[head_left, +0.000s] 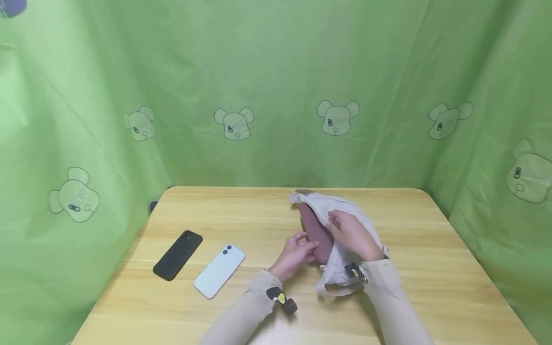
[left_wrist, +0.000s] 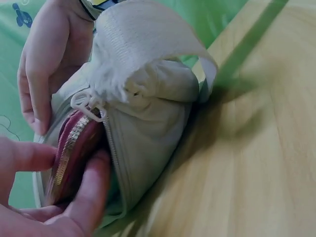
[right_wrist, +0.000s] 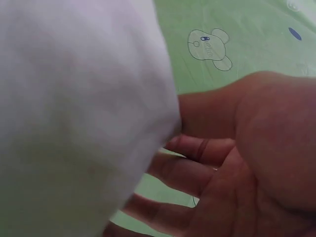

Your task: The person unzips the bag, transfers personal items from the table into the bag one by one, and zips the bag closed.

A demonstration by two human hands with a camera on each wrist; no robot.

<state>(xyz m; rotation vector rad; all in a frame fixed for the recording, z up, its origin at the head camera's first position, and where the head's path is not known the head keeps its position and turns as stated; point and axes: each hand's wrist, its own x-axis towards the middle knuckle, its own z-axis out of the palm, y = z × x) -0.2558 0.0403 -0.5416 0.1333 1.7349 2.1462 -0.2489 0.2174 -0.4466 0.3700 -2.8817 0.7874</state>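
Note:
A pale cloth bag (head_left: 338, 202) with a zip and a strap lies on its side at the right of the table (head_left: 414, 268), its mouth facing left. In that mouth sits a dark red zip purse (head_left: 311, 221), partly inside the bag. My left hand (head_left: 294, 255) grips the purse between thumb and fingers; the left wrist view shows the metal zip (left_wrist: 71, 140) along its edge. My right hand (head_left: 354, 235) pinches the upper rim of the bag's opening and holds it up. Inside the bag, the purse's far side is hidden.
A black phone (head_left: 178, 255) lies on the left of the table, with a white phone (head_left: 220, 271) next to it, nearer my left forearm. Green curtains (head_left: 276, 57) with bear-head drawings stand behind and on both sides of the table.

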